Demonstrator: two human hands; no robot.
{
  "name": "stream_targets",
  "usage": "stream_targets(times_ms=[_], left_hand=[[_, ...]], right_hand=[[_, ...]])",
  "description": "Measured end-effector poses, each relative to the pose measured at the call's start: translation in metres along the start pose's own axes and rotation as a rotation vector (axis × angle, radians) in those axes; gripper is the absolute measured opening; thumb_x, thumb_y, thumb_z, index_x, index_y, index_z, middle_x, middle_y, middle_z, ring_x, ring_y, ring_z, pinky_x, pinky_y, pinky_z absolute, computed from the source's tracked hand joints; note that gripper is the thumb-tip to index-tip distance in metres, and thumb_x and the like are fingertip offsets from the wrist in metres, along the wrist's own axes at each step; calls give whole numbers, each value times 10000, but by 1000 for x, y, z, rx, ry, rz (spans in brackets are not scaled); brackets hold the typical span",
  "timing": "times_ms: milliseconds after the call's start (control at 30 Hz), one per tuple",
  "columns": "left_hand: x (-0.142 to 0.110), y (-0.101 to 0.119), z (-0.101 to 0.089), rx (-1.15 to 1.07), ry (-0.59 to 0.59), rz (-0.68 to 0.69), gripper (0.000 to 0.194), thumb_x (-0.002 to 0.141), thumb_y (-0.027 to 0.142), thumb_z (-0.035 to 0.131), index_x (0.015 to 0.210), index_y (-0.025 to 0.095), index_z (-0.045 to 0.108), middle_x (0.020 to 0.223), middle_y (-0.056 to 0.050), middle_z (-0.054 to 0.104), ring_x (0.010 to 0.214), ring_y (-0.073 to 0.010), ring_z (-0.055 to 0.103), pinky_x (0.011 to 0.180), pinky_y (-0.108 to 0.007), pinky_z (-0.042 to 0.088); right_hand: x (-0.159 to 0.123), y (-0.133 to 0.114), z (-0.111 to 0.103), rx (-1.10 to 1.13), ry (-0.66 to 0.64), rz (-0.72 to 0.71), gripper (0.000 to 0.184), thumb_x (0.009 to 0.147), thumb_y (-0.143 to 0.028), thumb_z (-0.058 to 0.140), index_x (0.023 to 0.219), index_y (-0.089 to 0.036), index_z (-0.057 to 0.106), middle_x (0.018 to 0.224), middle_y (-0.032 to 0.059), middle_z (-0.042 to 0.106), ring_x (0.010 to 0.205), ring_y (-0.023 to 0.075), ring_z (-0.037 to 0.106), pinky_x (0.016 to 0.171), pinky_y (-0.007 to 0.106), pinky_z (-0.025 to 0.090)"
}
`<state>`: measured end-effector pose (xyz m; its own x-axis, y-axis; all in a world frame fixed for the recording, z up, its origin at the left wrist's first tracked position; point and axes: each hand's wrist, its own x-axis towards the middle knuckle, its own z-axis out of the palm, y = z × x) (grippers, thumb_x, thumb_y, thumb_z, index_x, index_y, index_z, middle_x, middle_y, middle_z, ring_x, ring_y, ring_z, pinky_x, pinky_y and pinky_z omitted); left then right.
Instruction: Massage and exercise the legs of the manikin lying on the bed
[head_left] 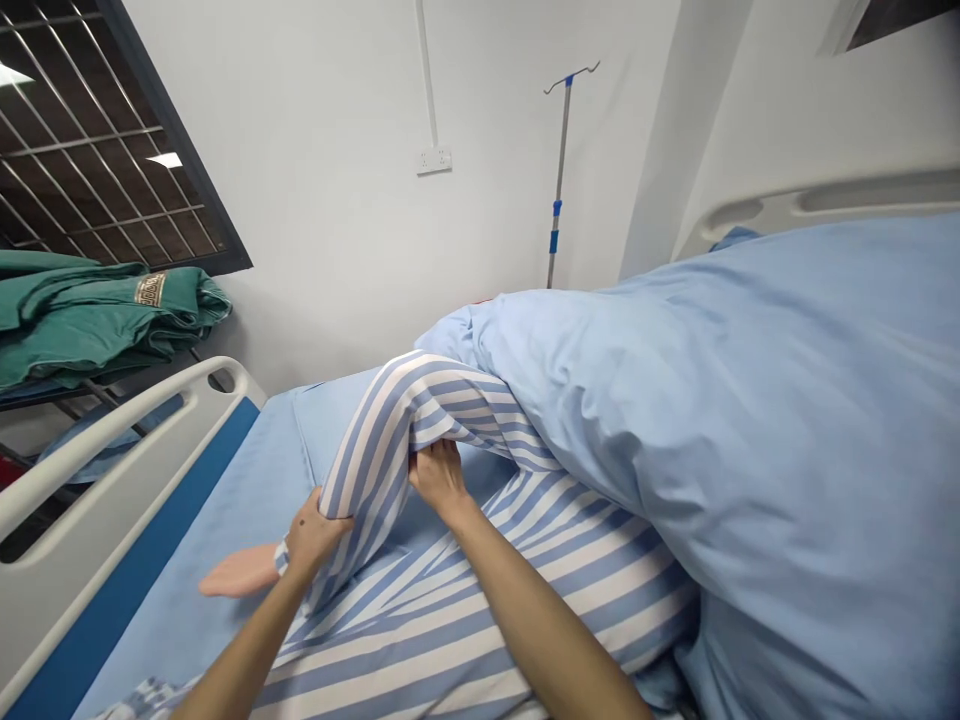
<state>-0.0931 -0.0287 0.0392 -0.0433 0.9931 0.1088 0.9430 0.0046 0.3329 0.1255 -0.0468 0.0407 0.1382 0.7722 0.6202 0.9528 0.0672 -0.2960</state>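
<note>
A bent leg in blue-and-white striped pyjama trousers [386, 420] rises from the bed, its knee uppermost. A smooth, pinkish foot, looking like a manikin's [240, 572], comes out of the cuff at the lower left. My left hand [319, 528] is closed around the lower part of this leg, just above the ankle, with the thumb on the cloth. Behind the knee, my right hand [437, 475] is closed on the underside of the leg; its fingertips are hidden by the fabric. The other striped leg [442, 645] lies flat beneath my forearms.
A light blue quilt [720, 400] is heaped at the right over the bed. The white and blue footboard [202, 385] stands at the left, beside folded green cloth [97, 315]. A drip stand [561, 160] and a wall socket [433, 161] are behind the bed.
</note>
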Motion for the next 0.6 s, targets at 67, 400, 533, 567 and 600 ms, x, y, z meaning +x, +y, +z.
stream_targets(times_ms=[67, 400, 533, 567, 600], left_hand=[[-5, 5, 12, -30, 21, -32, 436, 615, 436, 571, 1009, 269, 487, 808, -18, 619, 766, -240, 581, 585, -282, 398], [3, -11, -2, -15, -35, 41, 408, 609, 384, 566, 989, 271, 467, 796, -9, 607, 744, -221, 575, 564, -260, 386], [14, -28, -42, 142, -41, 103, 400, 622, 396, 540, 994, 276, 459, 818, -11, 610, 754, -225, 574, 562, -258, 364], [17, -32, -57, 199, -43, 122, 414, 622, 406, 538, 1005, 272, 455, 830, -18, 613, 764, -231, 575, 561, -259, 358], [21, -36, -73, 260, -46, 143, 429, 623, 417, 537, 1016, 267, 452, 840, -25, 616, 770, -238, 576, 558, -260, 350]], right_hand=[[-1, 0, 3, 14, 17, -6, 379, 747, -192, 487, 1112, -107, 549, 1018, 143, 600, 961, 262, 520, 886, 381, 384], [0, 1, 3, 4, -24, -2, 317, 755, -195, 467, 1032, -111, 596, 980, 138, 612, 959, 256, 521, 877, 368, 379], [-2, -2, 1, 9, -75, 28, 269, 769, -198, 449, 964, -120, 618, 924, 129, 627, 912, 241, 547, 849, 350, 389], [-3, -3, 0, 9, -89, 40, 265, 775, -194, 439, 951, -120, 622, 906, 126, 632, 898, 236, 555, 842, 344, 391], [-4, -4, 0, 11, -110, 49, 264, 780, -191, 428, 938, -119, 627, 890, 124, 638, 886, 232, 563, 836, 338, 394]])
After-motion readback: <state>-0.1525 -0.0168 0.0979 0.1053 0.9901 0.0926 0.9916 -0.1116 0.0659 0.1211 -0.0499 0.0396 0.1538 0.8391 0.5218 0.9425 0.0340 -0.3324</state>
